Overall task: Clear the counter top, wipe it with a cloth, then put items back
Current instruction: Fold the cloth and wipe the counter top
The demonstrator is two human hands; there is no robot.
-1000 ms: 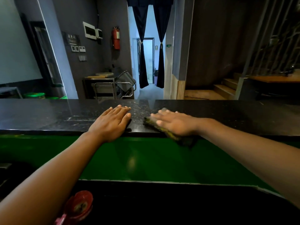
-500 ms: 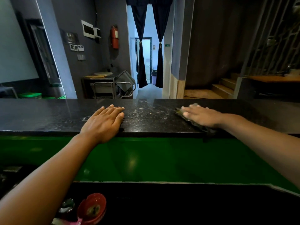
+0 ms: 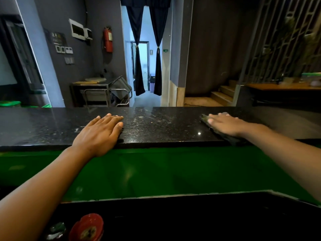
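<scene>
A long black speckled stone counter top [image 3: 161, 126] runs across the view, with dusty smears near its middle. My left hand [image 3: 100, 134] lies flat on it, palm down, fingers together, holding nothing. My right hand [image 3: 225, 125] presses flat on a dark cloth [image 3: 225, 137] at the counter's right part. The cloth's edges show beyond the fingertips and under the wrist, where it hangs slightly over the near edge.
A green panel [image 3: 156, 171] drops below the counter's near edge to a lower dark ledge. A red dish [image 3: 86, 226] and a small shiny object [image 3: 56, 230] sit at the bottom left. Beyond the counter are a metal trolley [image 3: 102, 93], a curtained doorway and wooden steps.
My right hand has slid the cloth to the right along the counter, away from my left hand. My left hand has stayed flat in the same spot.
</scene>
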